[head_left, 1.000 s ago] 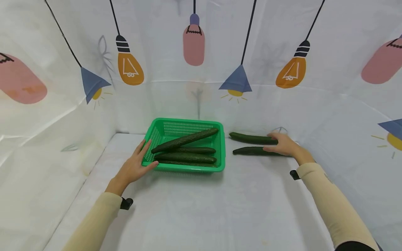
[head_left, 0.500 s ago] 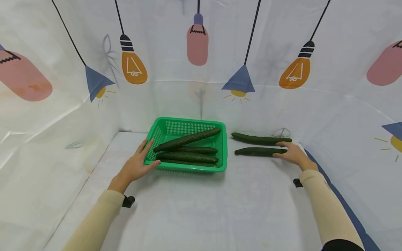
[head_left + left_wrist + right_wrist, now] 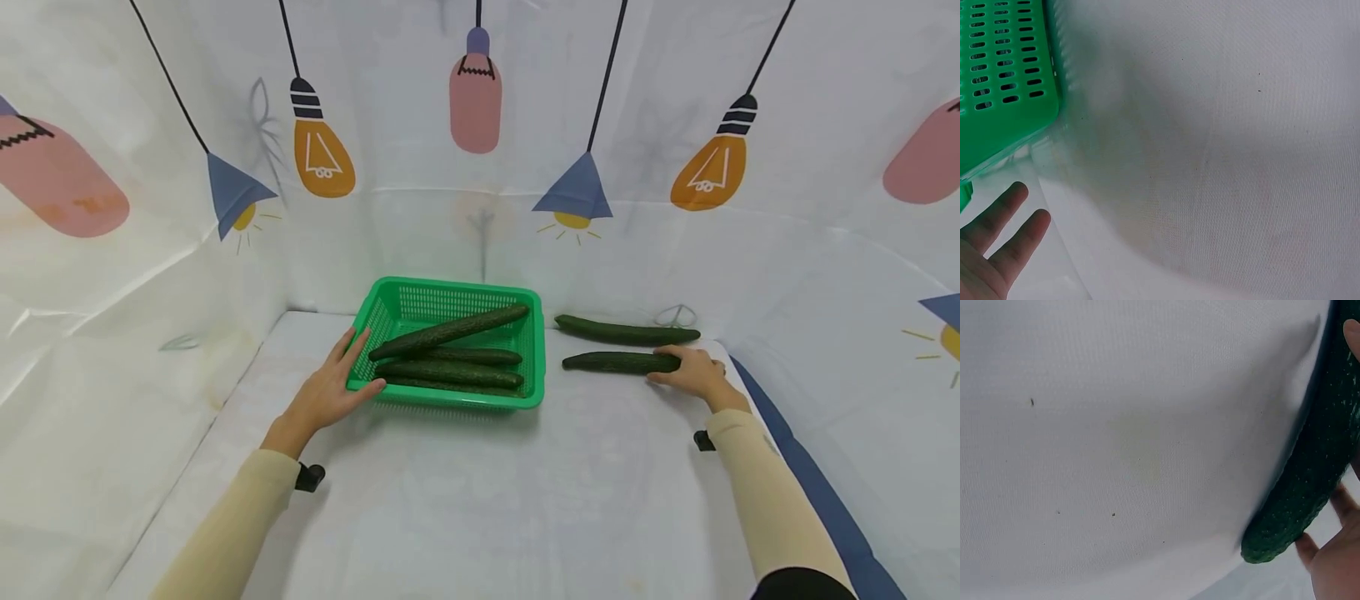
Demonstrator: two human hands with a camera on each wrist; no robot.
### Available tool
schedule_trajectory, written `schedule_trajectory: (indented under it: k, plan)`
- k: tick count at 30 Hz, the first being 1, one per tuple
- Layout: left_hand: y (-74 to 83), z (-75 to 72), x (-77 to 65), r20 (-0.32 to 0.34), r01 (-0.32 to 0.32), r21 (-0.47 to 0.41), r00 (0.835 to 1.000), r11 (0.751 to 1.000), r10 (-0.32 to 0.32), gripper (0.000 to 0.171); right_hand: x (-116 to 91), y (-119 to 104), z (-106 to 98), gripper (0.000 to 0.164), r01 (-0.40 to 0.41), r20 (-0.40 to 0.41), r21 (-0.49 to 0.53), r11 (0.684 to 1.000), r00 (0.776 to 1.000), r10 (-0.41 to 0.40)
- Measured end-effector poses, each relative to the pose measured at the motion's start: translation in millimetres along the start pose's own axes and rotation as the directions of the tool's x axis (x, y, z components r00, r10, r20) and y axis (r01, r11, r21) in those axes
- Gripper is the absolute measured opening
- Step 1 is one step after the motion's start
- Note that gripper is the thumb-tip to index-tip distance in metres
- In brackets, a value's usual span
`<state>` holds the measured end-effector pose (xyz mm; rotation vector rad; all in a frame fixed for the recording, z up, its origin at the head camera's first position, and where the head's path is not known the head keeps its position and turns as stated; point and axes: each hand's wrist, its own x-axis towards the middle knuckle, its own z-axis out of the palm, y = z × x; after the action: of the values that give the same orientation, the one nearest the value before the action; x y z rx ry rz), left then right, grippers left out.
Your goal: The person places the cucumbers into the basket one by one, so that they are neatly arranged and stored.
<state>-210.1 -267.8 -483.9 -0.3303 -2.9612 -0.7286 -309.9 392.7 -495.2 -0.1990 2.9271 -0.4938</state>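
Observation:
In the head view, my left hand (image 3: 322,398) rests with spread fingers at the left side of a green plastic basket (image 3: 457,401). Several dark green cucumbers (image 3: 450,374) lie inside the basket, one slanting across the others. To its right, two more cucumbers lie on the white-covered table. My right hand (image 3: 696,372) grips the right end of the nearer cucumber (image 3: 607,362), thumb on the near side and fingers on the far side. The right wrist view shows this cucumber (image 3: 1310,469) between thumb and fingers. Just behind it lies the farther cucumber (image 3: 626,332), untouched.
A white sheet (image 3: 405,242) printed with lamps and bulbs rises behind the basket and along both sides. The white table cover (image 3: 480,500) stretches toward me. A blue strip (image 3: 810,475) runs along the right side, beyond my right forearm.
My right hand has come off the farther cucumber and drawn slightly nearer, closing round the end of the nearer one. The left hand keeps its place at the basket; the view has shifted slightly.

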Motion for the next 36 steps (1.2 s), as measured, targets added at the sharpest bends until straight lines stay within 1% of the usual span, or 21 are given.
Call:
schedule_trajectory:
  k: [4, 7, 14, 20, 24, 31, 36]
  plan:
    - [1.1, -1.0, -0.1, 0.007, 0.004, 0.01, 1.0, 1.0, -0.004, 0.095, 1, 1, 1, 0.067, 0.031, -0.02, 0.018, 0.999, 0.999, -0.031]
    - [1.2, -0.9, -0.4, 0.007, 0.005, 0.011, 1.0, 1.0, -0.005, 0.095, 1, 0, 1, 0.064, 0.048, -0.02, 0.035, 0.998, 0.999, -0.048]
    - [1.3, -1.5, 0.4, 0.011, 0.011, 0.011, 1.0, 1.0, -0.011, 0.095, -1, -3, -2, 0.06, 0.038, -0.007, 0.08, 0.996, 0.999, -0.038]
    - [1.1, -0.6, -0.4, 0.005, 0.01, 0.007, 1.0, 1.0, -0.01, 0.096, -2, -4, 3, 0.055, 0.09, -0.057, 0.149, 0.985, 0.995, -0.082]
    - [0.7, 0.6, -0.8, -0.003, 0.007, 0.003, 1.0, 1.0, -0.007, 0.097, -1, -10, 2, 0.056, 0.101, -0.08, 0.173, 0.98, 0.993, -0.088]
    - [2.1, -0.9, -0.4, -0.005, 0.006, 0.003, 1.0, 1.0, -0.006, 0.097, 4, -26, -5, 0.06, 0.138, -0.084, 0.191, 0.972, 0.989, -0.124]
    - [2.0, -1.8, -1.2, -0.002, 0.008, 0.002, 1.0, 1.0, -0.008, 0.097, 5, -34, -9, 0.063, 0.145, -0.082, 0.208, 0.967, 0.988, -0.131]
